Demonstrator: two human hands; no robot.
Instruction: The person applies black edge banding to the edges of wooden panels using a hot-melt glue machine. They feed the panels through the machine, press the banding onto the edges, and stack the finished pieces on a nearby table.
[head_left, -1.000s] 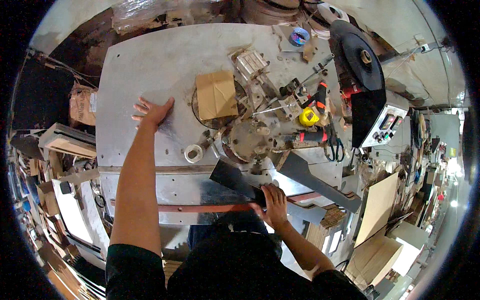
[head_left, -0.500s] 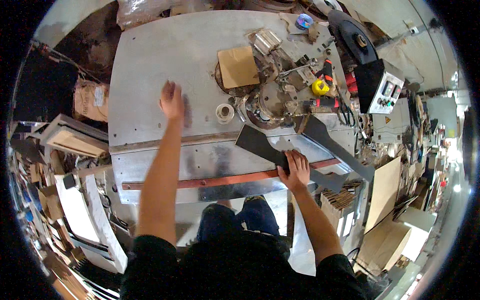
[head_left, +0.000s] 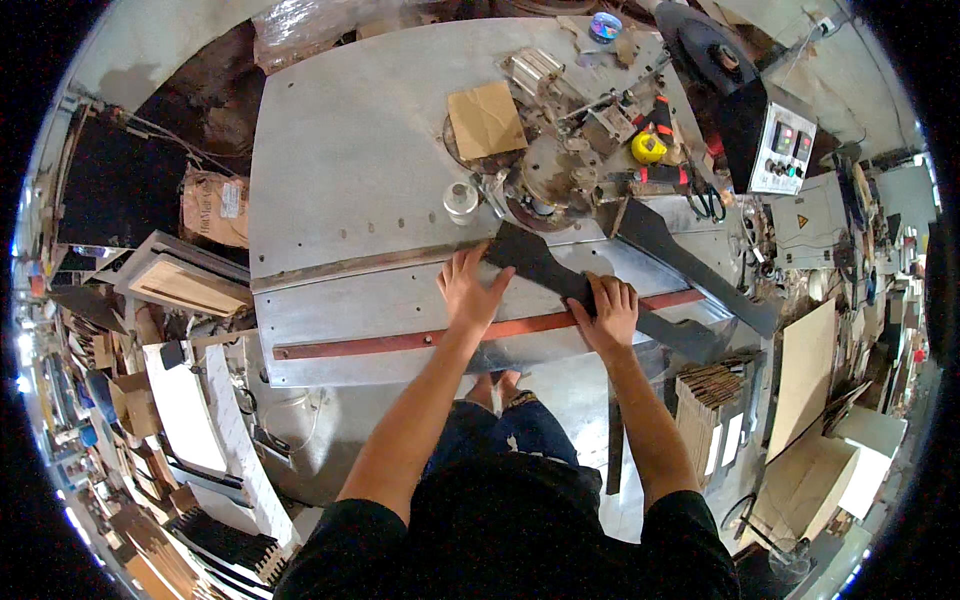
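A long dark grey shaped board (head_left: 540,263) with a curved, narrowed outline lies slantwise across the front of the metal table. My right hand (head_left: 608,315) grips it near the middle, thumb on one side and fingers over the top. At the board's left end is my left hand (head_left: 468,295), fingers spread and thumb against the board's corner. Whether its fingertips reach under the board is hidden. A second dark board (head_left: 690,262) of similar shape rests to the right, separate from both hands.
The metal table (head_left: 350,160) carries a round machine head (head_left: 555,172), a cardboard piece (head_left: 487,120), a white cup-like container (head_left: 460,202), and a yellow tape measure (head_left: 648,148). A reddish strip (head_left: 400,343) runs along the front. A control box (head_left: 782,150) stands at right.
My left hand has come from the far left of the tabletop down and right to the board's left end. My right hand stays on the board; the whole view has shifted slightly.
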